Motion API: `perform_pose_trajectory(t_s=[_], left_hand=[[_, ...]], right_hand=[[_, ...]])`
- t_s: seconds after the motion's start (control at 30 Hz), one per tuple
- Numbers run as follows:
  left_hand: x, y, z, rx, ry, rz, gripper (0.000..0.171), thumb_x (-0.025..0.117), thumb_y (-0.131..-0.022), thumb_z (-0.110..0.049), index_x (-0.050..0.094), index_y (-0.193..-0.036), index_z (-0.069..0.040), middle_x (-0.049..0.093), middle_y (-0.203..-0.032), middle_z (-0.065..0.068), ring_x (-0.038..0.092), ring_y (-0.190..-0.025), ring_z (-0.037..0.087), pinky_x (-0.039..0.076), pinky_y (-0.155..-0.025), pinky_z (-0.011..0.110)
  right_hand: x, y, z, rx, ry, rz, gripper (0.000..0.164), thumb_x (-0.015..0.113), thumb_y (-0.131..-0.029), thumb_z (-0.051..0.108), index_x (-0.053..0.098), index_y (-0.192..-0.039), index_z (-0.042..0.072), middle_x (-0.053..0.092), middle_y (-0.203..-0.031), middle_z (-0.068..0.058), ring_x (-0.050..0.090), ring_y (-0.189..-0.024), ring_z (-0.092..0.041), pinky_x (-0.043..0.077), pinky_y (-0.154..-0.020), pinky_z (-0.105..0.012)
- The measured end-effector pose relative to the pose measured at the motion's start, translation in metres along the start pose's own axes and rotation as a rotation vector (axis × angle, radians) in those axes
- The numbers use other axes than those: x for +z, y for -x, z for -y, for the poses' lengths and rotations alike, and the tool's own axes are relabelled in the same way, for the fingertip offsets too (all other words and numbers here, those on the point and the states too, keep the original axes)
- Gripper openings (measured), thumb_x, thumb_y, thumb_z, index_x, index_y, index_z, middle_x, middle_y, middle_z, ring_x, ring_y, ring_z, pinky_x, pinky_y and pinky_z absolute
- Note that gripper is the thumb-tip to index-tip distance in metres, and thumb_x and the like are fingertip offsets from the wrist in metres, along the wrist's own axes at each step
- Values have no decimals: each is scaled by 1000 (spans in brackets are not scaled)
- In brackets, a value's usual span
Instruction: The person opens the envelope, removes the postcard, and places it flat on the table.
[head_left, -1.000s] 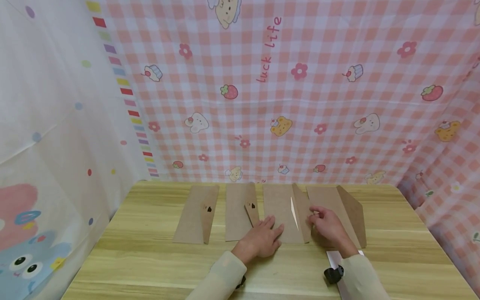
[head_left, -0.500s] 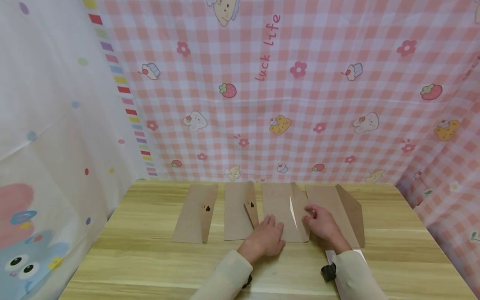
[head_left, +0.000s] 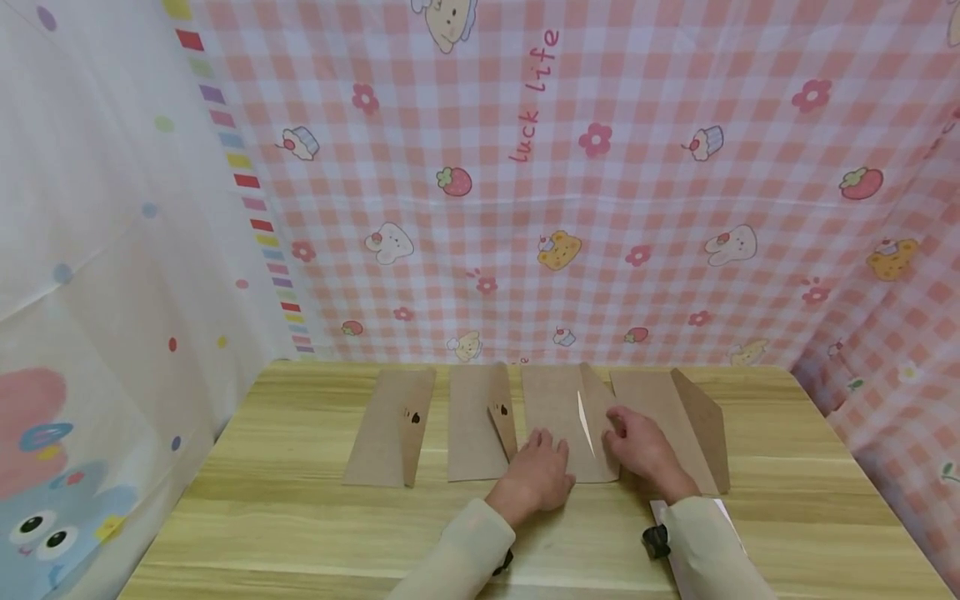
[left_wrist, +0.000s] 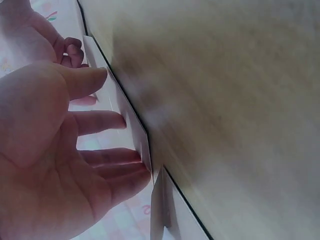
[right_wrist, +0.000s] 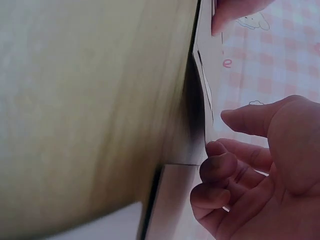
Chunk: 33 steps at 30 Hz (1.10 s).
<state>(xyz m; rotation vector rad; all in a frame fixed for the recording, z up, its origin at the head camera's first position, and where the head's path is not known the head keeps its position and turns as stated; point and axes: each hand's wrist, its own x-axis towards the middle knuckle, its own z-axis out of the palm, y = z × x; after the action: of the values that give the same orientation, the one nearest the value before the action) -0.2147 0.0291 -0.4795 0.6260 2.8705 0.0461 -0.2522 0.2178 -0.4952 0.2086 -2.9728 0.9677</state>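
Note:
Several brown kraft envelopes lie in a row on the wooden table. My left hand (head_left: 536, 473) rests on the near part of the third envelope (head_left: 551, 417) from the left, its fingers spread and fairly straight. A sliver of white paper (head_left: 584, 421) shows at this envelope's mouth. The flap (head_left: 597, 400) stands raised off the table at its right side. My right hand (head_left: 647, 446) is at the flap's free edge. In the right wrist view, the loosely bent index finger (right_wrist: 220, 149) meets that edge, while the thumb (right_wrist: 250, 117) stands apart from the fingertips.
A fourth envelope (head_left: 652, 396) with its flap open lies to the right. Two envelopes, the leftmost (head_left: 382, 433) and its neighbour (head_left: 471, 425), have flaps folded over, with small dark marks. White paper (head_left: 660, 510) lies partly under the right sleeve. Patterned cloth (head_left: 480, 217) hangs behind the table.
My right hand has moved slightly left along with the flap, which is lifted a little. My left hand has shifted slightly right on the same envelope.

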Motion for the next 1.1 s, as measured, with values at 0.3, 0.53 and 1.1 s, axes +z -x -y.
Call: perform_pose_trajectory(t_s=[0.3,0.53,1.1], left_hand=[[-1,-1,1,11,11,39,55,53,-101,-39,49,-146,-7,41,-150,19,36,-143,29,31,-116,32],[-1,-4,4,39,-13,-32,37,57,-98,-38,73,-106,-6,60,-117,12,54,-114,21,44,-102,28],[7,-3,1,-32,7,-95,43,59,-98,-38,71,-107,3,59,-119,22,55,-114,28,52,-95,34]], right_hand=[[-2,-3,-3,-25,-27,3,36,63,-92,11,61,-123,-6,61,-83,-10,55,-75,-22,48,-69,-39],[-1,-7,-2,-77,-60,-14,27,64,-91,9,65,-114,-4,65,-84,-11,56,-72,-20,49,-69,-38],[7,-19,3,-46,-41,45,30,62,-92,10,63,-118,-4,66,-96,-17,61,-90,-30,51,-85,-51]])
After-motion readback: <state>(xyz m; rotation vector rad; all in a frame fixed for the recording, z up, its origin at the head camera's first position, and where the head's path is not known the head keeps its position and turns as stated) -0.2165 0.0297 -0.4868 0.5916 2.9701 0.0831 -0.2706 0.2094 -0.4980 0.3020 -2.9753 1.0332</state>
